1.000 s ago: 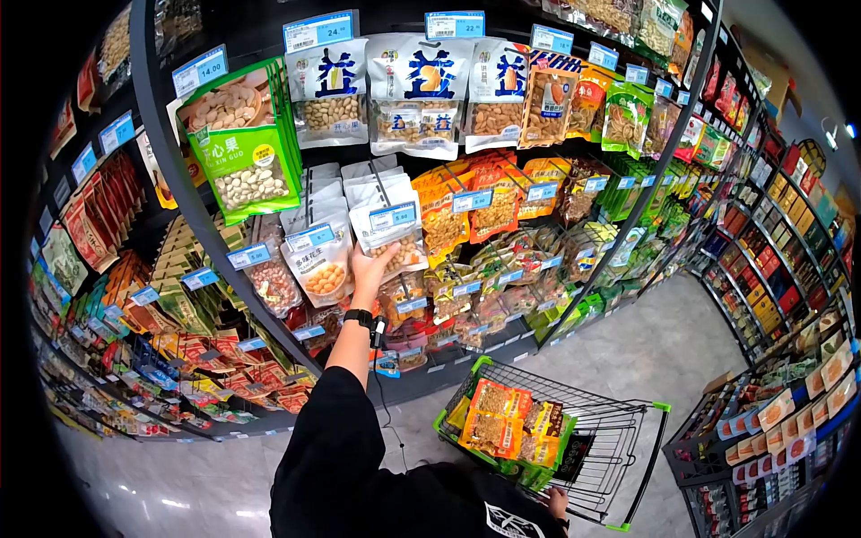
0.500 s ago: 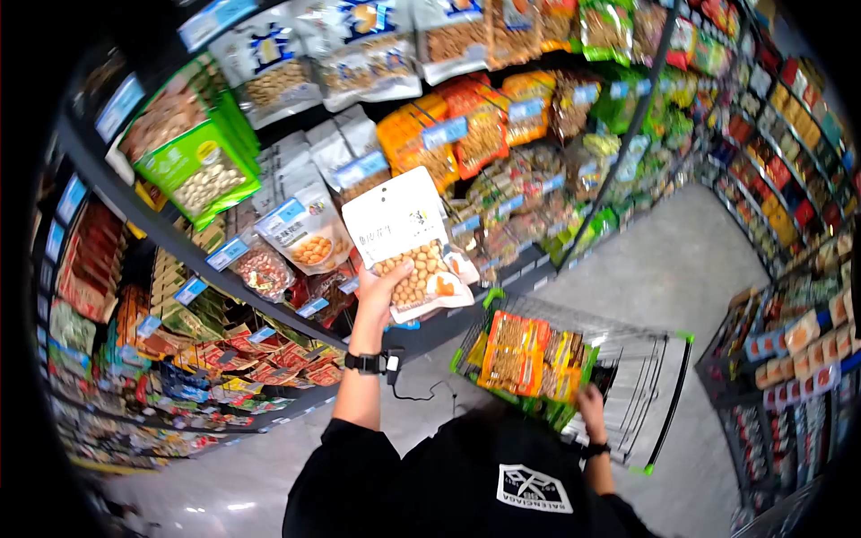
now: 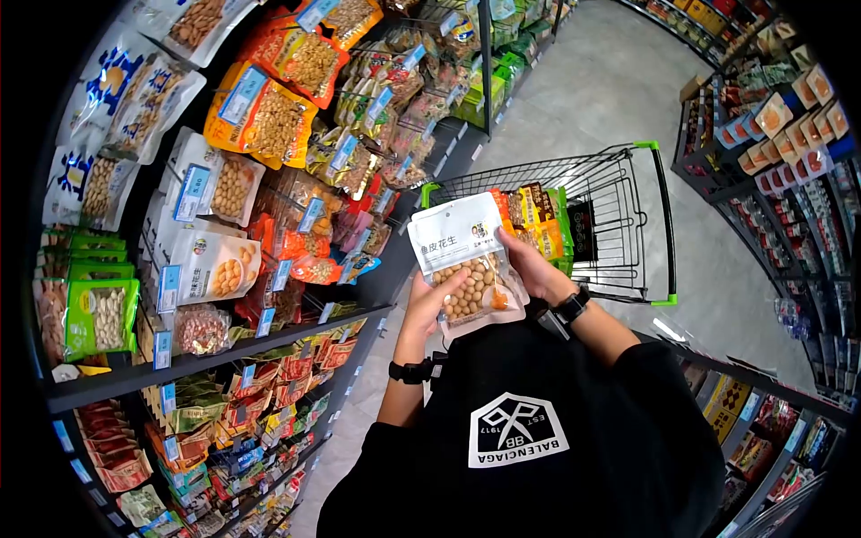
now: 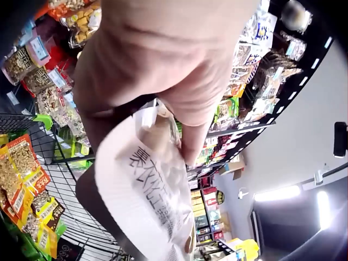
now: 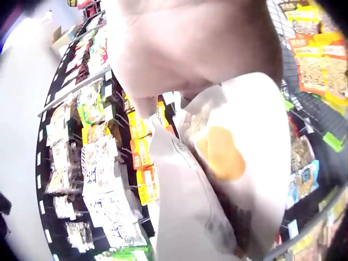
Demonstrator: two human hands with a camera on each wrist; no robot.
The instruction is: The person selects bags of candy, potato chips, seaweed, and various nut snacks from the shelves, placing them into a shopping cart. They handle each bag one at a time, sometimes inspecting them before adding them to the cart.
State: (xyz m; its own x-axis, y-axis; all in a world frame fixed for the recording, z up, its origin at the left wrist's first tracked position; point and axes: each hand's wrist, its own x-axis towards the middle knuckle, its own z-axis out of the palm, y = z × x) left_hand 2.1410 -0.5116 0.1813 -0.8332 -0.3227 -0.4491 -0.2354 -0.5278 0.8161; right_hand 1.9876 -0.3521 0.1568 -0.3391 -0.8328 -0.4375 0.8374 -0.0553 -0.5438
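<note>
A white pouch [image 3: 459,235] with a clear window showing round nuts is held upright before the chest. The left hand [image 3: 429,305] grips its lower left edge, thumb across the window. At its upper right edge the right hand [image 3: 531,267] pinches it, thumb on the front. In the left wrist view the left hand [image 4: 157,65] has the pouch [image 4: 147,185] between thumb and fingers. The right wrist view shows the right hand [image 5: 196,49] holding the pouch [image 5: 244,147] by its edge; its fingertips are partly hidden.
Beyond the pouch stands a wire shopping cart [image 3: 619,188] with orange and yellow bags [image 3: 538,215] in it. Shelves of hanging snack bags [image 3: 269,125] fill the left side, with a dark shelf edge [image 3: 224,359]. More shelving [image 3: 771,179] stands at right, across a grey floor [image 3: 601,81].
The left hand has brought the pouch from the rack to the chest. The right hand has left the cart and taken hold of the pouch's other edge. The view has turned.
</note>
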